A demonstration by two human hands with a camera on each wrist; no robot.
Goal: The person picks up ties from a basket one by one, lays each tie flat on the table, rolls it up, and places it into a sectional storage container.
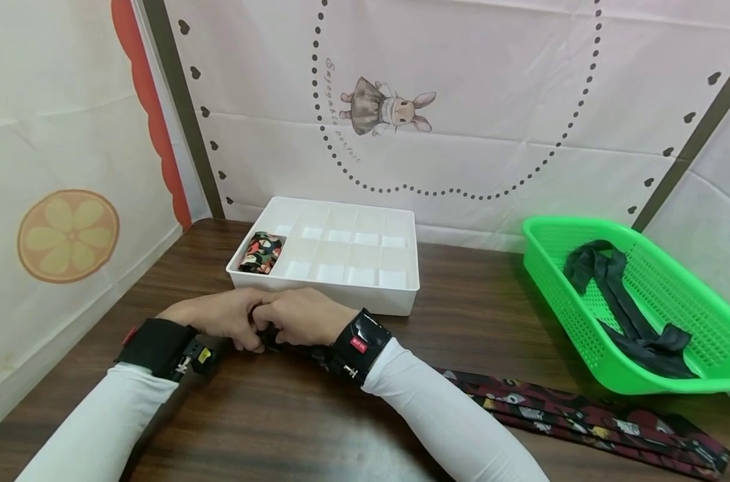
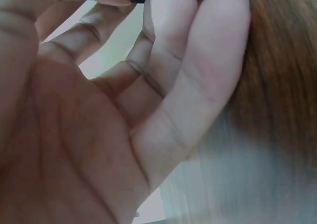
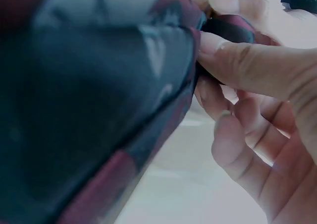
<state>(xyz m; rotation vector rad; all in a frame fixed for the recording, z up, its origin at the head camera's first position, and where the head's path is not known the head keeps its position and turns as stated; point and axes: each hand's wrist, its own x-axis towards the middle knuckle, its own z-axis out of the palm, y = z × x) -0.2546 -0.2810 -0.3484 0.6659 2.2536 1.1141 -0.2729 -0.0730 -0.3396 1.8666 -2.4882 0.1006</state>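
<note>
Patterned cloth (image 1: pixel 581 418) on the table (image 1: pixel 238 422), its end pinched.
I hold it by fingertips, left hand (image 1: pixel 225 318) and right hand (image 1: pixel 309 316), before the white box (image 1: pixel 377 300); uneven pulling could skew its folds.

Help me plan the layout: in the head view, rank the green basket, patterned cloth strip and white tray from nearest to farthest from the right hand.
1. Patterned cloth strip: held by the right hand, trailing rightward.
2. White tray: just beyond the hand.
3. Green basket: far to the right.
</note>
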